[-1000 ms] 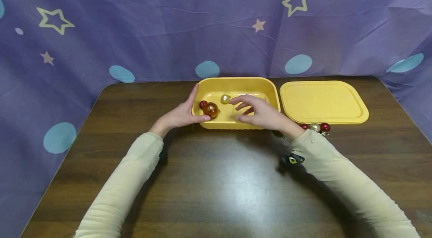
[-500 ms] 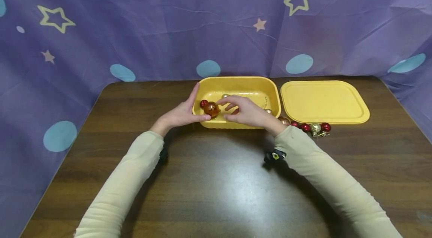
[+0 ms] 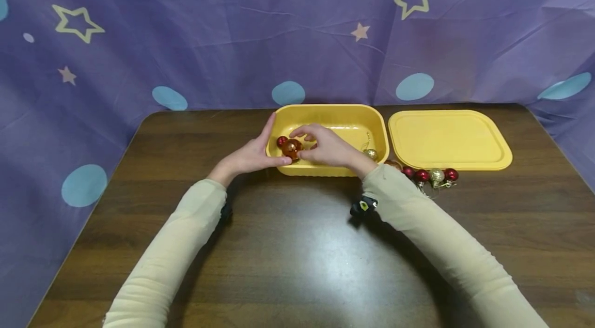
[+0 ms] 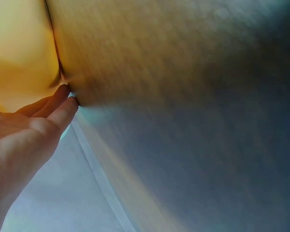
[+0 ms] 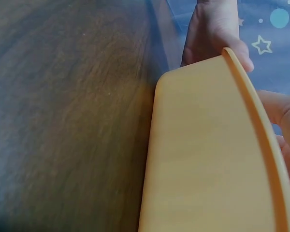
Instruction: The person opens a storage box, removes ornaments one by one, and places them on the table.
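My left hand holds the left end of a yellow plastic container, thumb over its front rim and fingers along the side wall. In the left wrist view the extended fingers lie against that wall. Inside, my right hand has its thumb and fingertips around a shiny amber Christmas bauble. A small red bauble sits beside it at the left wall. A gold glittery bauble lies at the right end inside. The container's wall hides much of the right hand in the right wrist view.
A yellow lid lies flat to the right of the container. In front of it is a row of baubles, including a red one and a gold one, partly behind the right sleeve. A patterned purple curtain hangs behind the table.
My right hand has moved left inside the container, past the pearly gold bauble and onto the amber one. The pearly gold bauble is now hidden. My left hand has stayed at the container's left end.
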`<state>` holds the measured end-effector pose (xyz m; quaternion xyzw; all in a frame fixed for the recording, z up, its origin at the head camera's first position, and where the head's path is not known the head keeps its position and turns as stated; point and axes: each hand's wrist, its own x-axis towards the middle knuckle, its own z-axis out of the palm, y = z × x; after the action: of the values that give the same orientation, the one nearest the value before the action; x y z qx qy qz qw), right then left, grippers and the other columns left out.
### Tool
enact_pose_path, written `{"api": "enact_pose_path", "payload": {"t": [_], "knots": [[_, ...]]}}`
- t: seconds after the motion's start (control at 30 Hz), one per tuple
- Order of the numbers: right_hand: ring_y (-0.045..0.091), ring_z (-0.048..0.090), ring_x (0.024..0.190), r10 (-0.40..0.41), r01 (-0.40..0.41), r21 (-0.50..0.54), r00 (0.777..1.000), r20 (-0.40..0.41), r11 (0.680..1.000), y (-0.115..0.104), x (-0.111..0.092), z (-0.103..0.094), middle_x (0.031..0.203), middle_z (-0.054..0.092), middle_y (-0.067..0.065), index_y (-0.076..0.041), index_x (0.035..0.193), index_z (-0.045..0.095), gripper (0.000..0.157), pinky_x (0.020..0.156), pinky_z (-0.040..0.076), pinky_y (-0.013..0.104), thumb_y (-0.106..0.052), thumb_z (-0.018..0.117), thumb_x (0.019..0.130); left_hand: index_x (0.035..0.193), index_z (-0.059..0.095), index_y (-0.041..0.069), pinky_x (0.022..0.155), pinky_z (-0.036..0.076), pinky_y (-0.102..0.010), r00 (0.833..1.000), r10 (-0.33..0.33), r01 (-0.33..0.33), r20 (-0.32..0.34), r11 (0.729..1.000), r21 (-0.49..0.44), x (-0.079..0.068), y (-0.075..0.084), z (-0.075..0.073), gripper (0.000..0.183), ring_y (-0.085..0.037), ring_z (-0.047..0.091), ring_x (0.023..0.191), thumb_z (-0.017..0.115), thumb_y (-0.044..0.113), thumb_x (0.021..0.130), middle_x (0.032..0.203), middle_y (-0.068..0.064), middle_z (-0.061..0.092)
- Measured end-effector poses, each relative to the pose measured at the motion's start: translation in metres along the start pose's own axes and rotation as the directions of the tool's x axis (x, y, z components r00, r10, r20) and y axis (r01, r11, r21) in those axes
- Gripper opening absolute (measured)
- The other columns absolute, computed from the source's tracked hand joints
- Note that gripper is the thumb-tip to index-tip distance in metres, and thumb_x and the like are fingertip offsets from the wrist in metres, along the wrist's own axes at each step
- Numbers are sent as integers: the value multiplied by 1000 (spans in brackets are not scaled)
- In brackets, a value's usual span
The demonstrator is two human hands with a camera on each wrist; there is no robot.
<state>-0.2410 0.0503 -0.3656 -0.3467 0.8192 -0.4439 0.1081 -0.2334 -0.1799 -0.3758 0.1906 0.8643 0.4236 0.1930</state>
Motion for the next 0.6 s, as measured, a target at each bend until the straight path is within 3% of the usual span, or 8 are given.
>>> {"api": "enact_pose_path", "payload": {"t": [0.23, 0.4, 0.6], "knots": [[31, 62, 103, 44, -52, 128, 997, 64, 990, 6, 12, 7, 126, 58, 18, 5, 127, 58, 45, 84, 51, 35, 2, 68, 84, 151, -21, 30, 110, 26, -46, 1000, -3, 3, -4, 1000, 11, 1, 0, 1, 115, -35, 31, 135, 74, 35, 86, 159, -18, 4], [29, 61, 103, 49, -62, 144, 994, 94, 988, 9, 16, 11, 123, 61, 15, 4, 126, 58, 45, 84, 50, 32, 4, 68, 82, 152, -21, 26, 109, 27, -45, 1000, 9, -8, -14, 999, 32, 1, 0, 1, 116, -36, 32, 135, 74, 34, 86, 158, -21, 6], [30, 61, 105, 102, -110, 139, 993, 60, 984, 9, 18, 13, 121, 60, 17, 2, 123, 59, 41, 84, 50, 33, 6, 67, 83, 152, -20, 25, 110, 25, -44, 1000, 5, -5, -19, 1000, 29, 0, -2, 0, 117, -35, 30, 136, 74, 37, 85, 158, -22, 4]]}}
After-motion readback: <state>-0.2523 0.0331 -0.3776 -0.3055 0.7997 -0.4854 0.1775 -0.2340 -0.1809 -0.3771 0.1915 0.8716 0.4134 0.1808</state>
